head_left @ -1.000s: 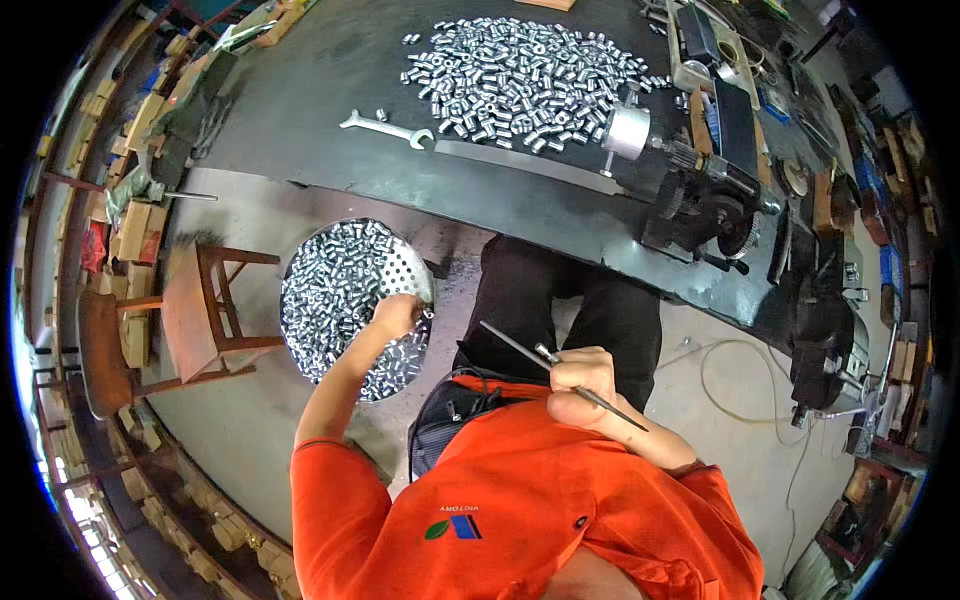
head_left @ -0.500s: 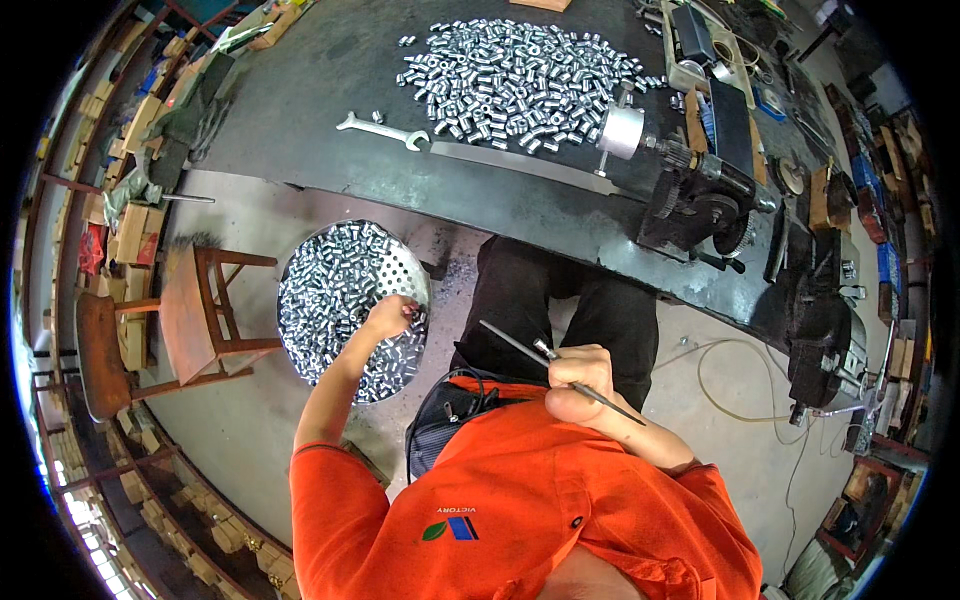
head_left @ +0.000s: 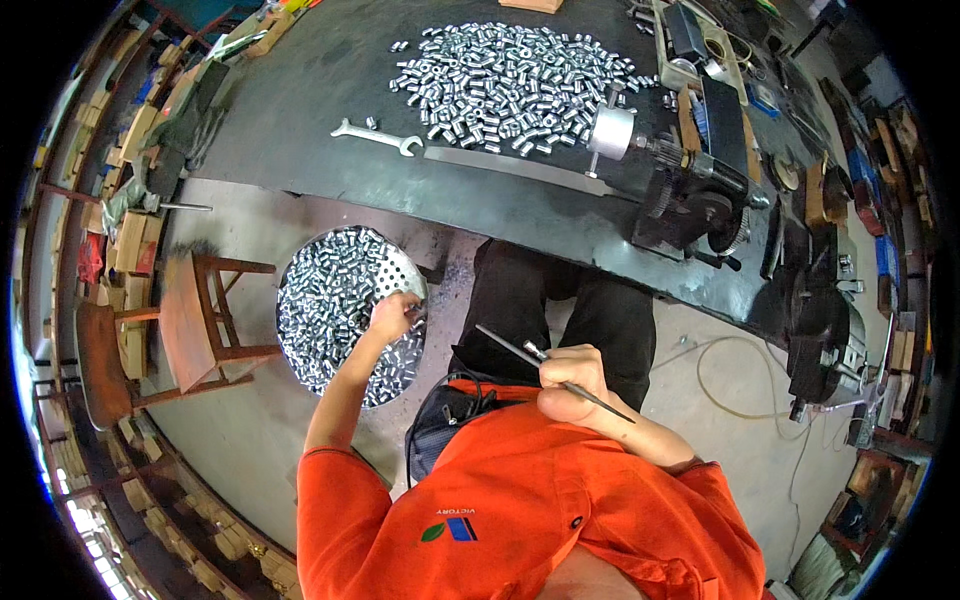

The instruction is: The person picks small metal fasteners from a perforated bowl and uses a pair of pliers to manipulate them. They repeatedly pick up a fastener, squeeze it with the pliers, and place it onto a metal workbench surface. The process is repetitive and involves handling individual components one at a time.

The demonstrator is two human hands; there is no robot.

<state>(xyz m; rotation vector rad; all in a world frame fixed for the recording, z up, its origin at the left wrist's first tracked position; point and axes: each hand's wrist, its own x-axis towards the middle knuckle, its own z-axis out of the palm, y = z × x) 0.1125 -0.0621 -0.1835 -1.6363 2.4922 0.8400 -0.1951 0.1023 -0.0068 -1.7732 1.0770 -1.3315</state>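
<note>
My left hand reaches down into a round perforated metal basin on the floor, heaped with small silver metal cylinders; its fingers close on one or more of them. My right hand stays near my chest, gripping a thin dark metal file that points up and to the left. I sit in an orange shirt with dark trousers, facing a dark workbench.
On the bench lie a big pile of silver cylinders, an open-ended spanner, a long flat metal strip and a black machine. A wooden stool stands left of the basin. Cables trail on the floor at right.
My left hand has shifted slightly within the basin, closing on cylinders. The right hand with the file has stayed put.
</note>
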